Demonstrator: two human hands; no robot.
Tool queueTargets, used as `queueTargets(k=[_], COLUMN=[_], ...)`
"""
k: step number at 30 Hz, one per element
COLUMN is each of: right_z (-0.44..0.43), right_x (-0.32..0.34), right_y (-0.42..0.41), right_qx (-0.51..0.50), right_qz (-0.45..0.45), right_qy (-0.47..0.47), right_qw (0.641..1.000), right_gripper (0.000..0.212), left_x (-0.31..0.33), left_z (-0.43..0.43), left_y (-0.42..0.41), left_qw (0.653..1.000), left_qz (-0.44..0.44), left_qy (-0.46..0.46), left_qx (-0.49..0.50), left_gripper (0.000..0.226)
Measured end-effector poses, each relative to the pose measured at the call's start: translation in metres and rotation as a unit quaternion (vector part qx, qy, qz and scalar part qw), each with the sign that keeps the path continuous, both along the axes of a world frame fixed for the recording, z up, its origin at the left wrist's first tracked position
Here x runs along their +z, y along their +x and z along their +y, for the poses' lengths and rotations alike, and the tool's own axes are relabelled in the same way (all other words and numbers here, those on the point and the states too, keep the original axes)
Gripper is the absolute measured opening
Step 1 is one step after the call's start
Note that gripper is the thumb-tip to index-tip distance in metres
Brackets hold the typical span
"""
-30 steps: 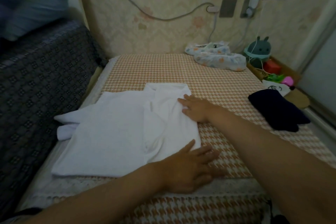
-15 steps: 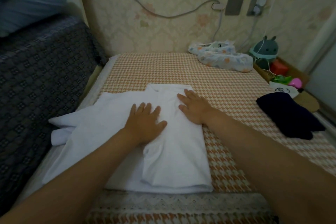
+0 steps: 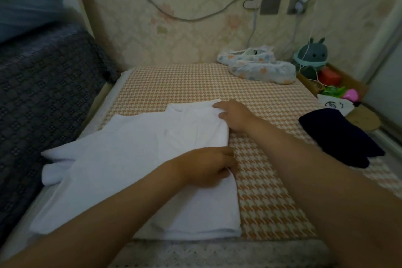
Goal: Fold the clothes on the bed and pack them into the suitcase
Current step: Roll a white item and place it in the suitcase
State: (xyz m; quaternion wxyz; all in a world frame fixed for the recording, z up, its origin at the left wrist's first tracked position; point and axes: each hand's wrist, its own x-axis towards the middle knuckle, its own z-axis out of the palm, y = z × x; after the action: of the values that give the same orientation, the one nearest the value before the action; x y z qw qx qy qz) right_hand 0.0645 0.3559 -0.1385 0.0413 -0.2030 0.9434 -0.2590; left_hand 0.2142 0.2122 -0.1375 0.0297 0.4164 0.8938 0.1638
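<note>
A white shirt (image 3: 130, 169) lies flat on the orange houndstooth bed cover (image 3: 272, 191), its right side folded inward and a sleeve sticking out at the left. My left hand (image 3: 206, 165) grips the shirt's right folded edge at mid length, fingers curled over it. My right hand (image 3: 235, 115) pinches the shirt's far right corner near the collar. A dark navy garment (image 3: 339, 137) lies folded at the bed's right side. No suitcase is in view.
A dark patterned blanket (image 3: 43, 104) rises along the left. A pale spotted cloth (image 3: 261, 67) lies at the far end by the wall. A round green toy (image 3: 311, 54), a red block (image 3: 329, 77) and small items crowd the right corner, with cables hanging down the wall.
My left hand slid from the middle of the shirt to its right edge and curled onto it. My right hand moved up to the far right corner.
</note>
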Motion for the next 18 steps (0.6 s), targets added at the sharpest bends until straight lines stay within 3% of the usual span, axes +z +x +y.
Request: queueTargets(k=[8,11,13,16,18], right_z=[0.073,0.099,0.111,0.110,0.099], right_x=[0.025,0.016,0.008,0.006,0.009], right_y=[-0.022,-0.026,-0.027,-0.022,-0.015], right_qx=[-0.082,-0.085,-0.085,-0.111,-0.084], right_qz=[0.129,0.118,0.100,0.110,0.096], right_qy=[0.004,0.012,0.071,0.158,0.151], right_qw=[0.988,0.989,0.989,0.975,0.980], right_gripper=[0.041,0.038,0.043,0.049,0.053], left_x=[-0.009,-0.019,-0.019,-0.010,-0.012], left_z=[0.107,0.138,0.140,0.115,0.085], left_y=[-0.045,-0.051,-0.051,-0.050,-0.054], left_qw=[0.991,0.991,0.989,0.979,0.966], left_qz=[0.058,0.059,0.055,0.110,0.183], left_qy=[0.122,0.116,0.135,0.170,0.152], left_qx=[-0.008,-0.028,-0.028,0.022,0.102], left_gripper=[0.020,0.022,0.027,0.027,0.029])
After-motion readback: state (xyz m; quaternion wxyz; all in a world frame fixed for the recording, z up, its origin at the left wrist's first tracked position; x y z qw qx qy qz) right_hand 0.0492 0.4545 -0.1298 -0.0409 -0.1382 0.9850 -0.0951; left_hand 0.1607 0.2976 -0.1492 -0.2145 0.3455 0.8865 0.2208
